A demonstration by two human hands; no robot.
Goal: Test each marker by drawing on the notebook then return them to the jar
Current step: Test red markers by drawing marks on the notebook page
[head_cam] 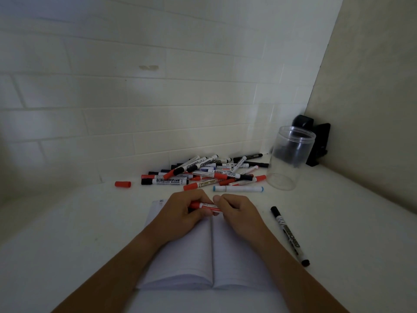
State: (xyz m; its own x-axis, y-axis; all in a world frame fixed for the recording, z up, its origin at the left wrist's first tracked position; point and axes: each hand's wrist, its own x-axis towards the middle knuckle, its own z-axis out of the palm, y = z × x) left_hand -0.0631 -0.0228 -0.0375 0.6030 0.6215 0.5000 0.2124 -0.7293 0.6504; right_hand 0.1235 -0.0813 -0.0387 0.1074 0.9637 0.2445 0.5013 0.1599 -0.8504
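On the white table [67, 256], nearest the camera, an open notebook [203, 263] lies flat, its spine running straight away from the viewer and both blank pages showing. Two bare forearms reach in over it from the bottom edge. Above the far end of the notebook the left hand [178, 213] and the right hand [237, 211] meet around one red marker [206, 206]. The marker lies crosswise between them, nearly level: the left hand's curled fingers wrap its red left end, and the right hand's thumb and fingertips pinch its right end, which is hidden inside that grip. Only the short middle stretch, red with a white label, shows between the two hands.

To the right of the notebook, apart from it, a black marker [290, 236] lies capped on the table, slanting toward the near right.

Just beyond the hands, a white marker with blue ends [238, 189] lies crosswise. Behind it, a loose heap of markers [203, 171], red, black and blue, sprawls against the foot of the tiled wall [135, 86]. A lone red cap [123, 184] sits off to the heap's left, well clear of it.

Right of the heap stands a clear plastic jar [291, 157], upright and open at the top, with nothing plainly visible inside. A black object [316, 143], too dark to identify, sits behind the jar in the corner.
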